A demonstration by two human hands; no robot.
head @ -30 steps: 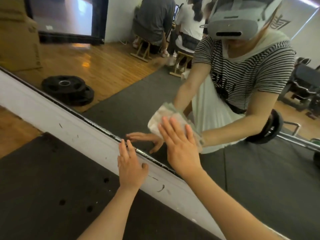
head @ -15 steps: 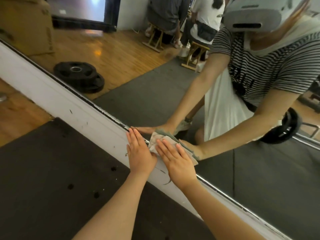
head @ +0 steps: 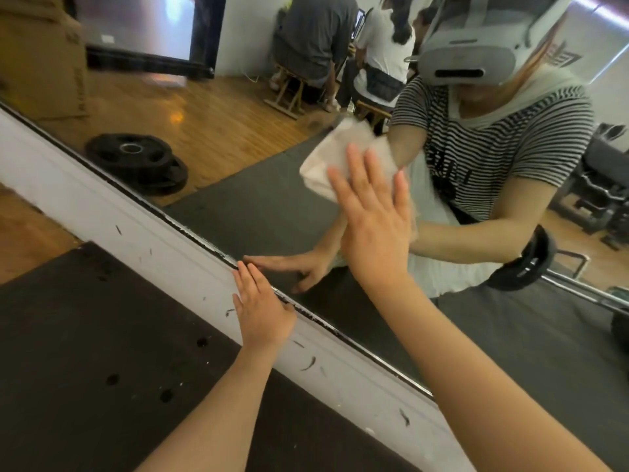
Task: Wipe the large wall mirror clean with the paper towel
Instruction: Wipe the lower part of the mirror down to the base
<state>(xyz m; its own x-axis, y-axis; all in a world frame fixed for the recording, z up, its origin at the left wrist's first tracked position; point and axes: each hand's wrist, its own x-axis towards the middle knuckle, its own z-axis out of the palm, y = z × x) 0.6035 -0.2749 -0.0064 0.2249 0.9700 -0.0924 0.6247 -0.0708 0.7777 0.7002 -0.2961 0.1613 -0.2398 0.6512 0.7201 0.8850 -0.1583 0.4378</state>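
Pressing the paper towel (head: 335, 158) flat against the mirror (head: 272, 206), the right hand (head: 374, 212), fingers spread, has risen from beside the left hand (head: 263, 310), which stays flat, fingers together, on the white frame (head: 136, 229) below.

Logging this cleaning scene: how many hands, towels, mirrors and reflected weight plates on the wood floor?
hands: 2 (left, right)
towel: 1
mirror: 1
plates: 2, stacked
Total: 6

Head view, close, down at mirror (head: 238, 185)
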